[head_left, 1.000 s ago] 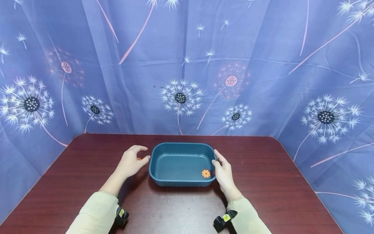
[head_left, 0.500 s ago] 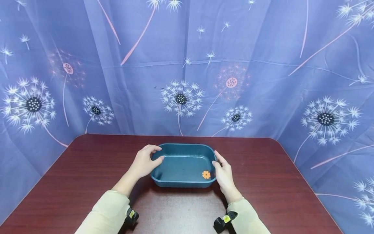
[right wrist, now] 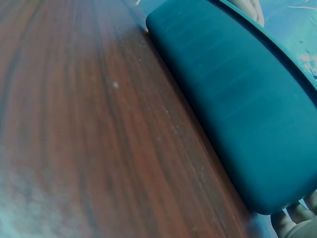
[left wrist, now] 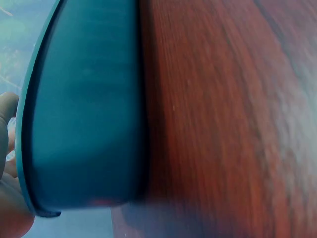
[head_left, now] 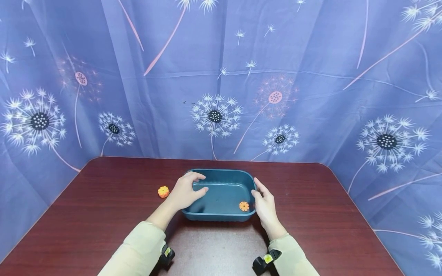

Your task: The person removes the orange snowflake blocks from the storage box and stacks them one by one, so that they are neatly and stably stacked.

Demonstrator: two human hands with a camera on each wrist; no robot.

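Note:
A dark teal rectangular plastic basin (head_left: pixel 221 217) sits on the table. In its front right corner lies an orange notched disc (head_left: pixel 244 206), flat on the bottom. My left hand (head_left: pixel 186 191) is over the basin's left end, thumb and fingers apart, with nothing visible between them. My right hand (head_left: pixel 265 209) grips the basin's right rim, thumb inside and fingers outside. Left of the basin, a small stack of yellow and orange notched discs (head_left: pixel 164 192) stands on the table. The left wrist view shows the basin's outer wall (left wrist: pixel 84 109), with left-hand fingers (left wrist: pixel 6 114) above its rim.
The dark red wood-grain table (head_left: pixel 328 222) extends on both sides of the basin. Behind it hangs a blue dandelion-print curtain (head_left: pixel 165 96), which also closes in the left and right sides.
My left hand has moved right, from the small disc stack to above the basin's left end, uncovering the stack. My right hand keeps its grip on the rim.

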